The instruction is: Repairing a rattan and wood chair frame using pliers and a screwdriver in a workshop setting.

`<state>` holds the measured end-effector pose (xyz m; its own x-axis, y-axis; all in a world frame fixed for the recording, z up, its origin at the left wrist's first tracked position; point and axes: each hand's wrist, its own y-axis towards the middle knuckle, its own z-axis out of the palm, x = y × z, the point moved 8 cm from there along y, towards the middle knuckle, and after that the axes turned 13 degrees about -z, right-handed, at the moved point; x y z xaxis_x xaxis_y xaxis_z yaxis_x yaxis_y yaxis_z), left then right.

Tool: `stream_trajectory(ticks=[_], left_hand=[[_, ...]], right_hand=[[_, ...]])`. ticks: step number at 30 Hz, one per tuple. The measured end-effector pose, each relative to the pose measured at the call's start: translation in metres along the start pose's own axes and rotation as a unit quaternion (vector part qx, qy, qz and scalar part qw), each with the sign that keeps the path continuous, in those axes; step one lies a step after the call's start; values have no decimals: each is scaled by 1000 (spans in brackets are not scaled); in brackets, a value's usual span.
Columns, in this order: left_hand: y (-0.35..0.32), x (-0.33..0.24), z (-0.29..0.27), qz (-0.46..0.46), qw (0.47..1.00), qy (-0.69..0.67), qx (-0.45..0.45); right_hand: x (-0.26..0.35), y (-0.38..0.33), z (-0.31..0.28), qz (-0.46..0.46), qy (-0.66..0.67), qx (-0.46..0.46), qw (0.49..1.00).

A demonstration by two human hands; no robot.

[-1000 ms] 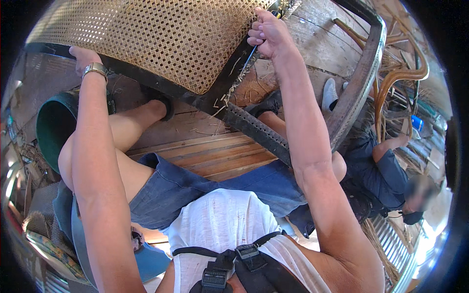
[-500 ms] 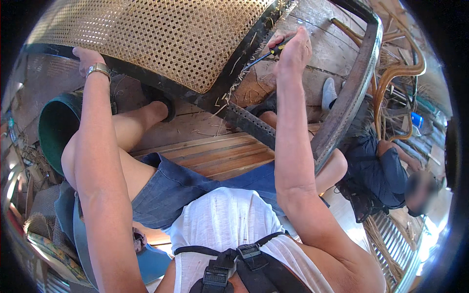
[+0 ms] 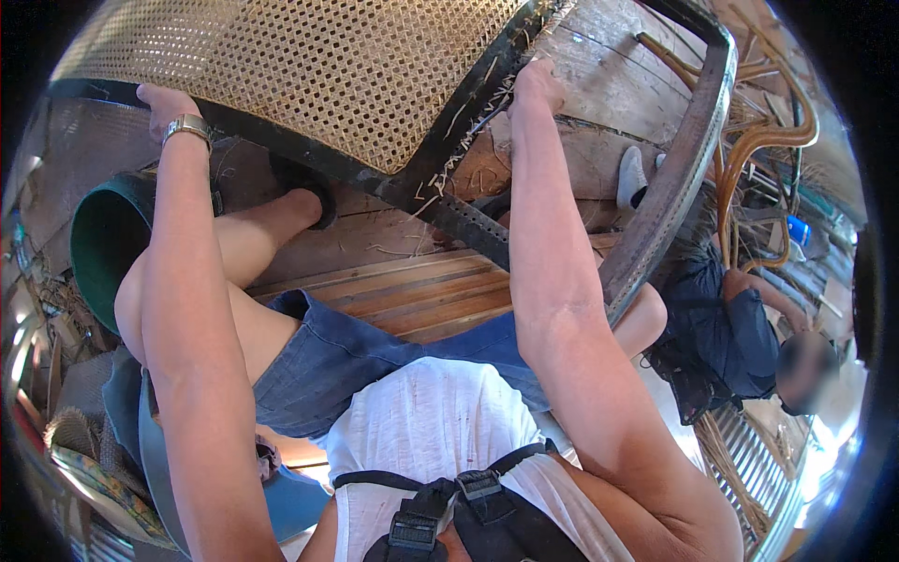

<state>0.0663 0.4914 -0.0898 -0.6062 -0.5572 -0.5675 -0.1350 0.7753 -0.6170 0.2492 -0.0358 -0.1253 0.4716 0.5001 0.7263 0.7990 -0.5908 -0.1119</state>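
A woven cane panel (image 3: 318,70) fills a dark wooden frame (image 3: 281,148), which lies tilted in front of me. My left hand (image 3: 170,105) is closed round the frame's near edge at the left. At the right side rail, my right hand (image 3: 539,86) grips a screwdriver; its handle is hidden by the hand. The screwdriver's thin shaft (image 3: 485,122) points down-left, along the rail, among loose cane strands. Frayed cane ends (image 3: 429,187) stick out around the near corner. A curved dark wooden piece (image 3: 670,211) with a row of small holes joins the frame on the right.
Below the frame is a slatted wooden bench (image 3: 421,295). A dark green bin (image 3: 110,248) stands by my left knee. Bent rattan pieces (image 3: 768,136) lie at the right, near another person (image 3: 735,328) in dark clothing. Wooden floorboards (image 3: 609,89) show beyond the frame.
My right hand has moved left and slightly nearer, toward the rail, with the screwdriver. The screwdriver's handle, visible before, is now covered. My left hand stays on the frame.
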Motion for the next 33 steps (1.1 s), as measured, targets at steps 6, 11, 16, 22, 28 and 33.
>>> stream_trajectory(ticks=[6,11,16,22,28,33], left_hand=[[13,5,2,-9,1000,-22,-6],[12,3,-6,-7,999,-37,-10],[7,3,-6,-17,999,-29,-12],[11,3,-6,-5,1000,3,-7],[16,4,-1,-8,1000,-21,-7],[4,4,-8,-27,1000,-14,1]], right_hand=[[-25,-18,7,66,69,132,987],[17,-67,-47,121,342,158,918],[97,-90,-72,-313,-54,354,880],[77,-154,-45,-384,-315,362,789],[18,-143,-52,-129,-11,404,906],[77,-114,-112,-289,-3,202,936]])
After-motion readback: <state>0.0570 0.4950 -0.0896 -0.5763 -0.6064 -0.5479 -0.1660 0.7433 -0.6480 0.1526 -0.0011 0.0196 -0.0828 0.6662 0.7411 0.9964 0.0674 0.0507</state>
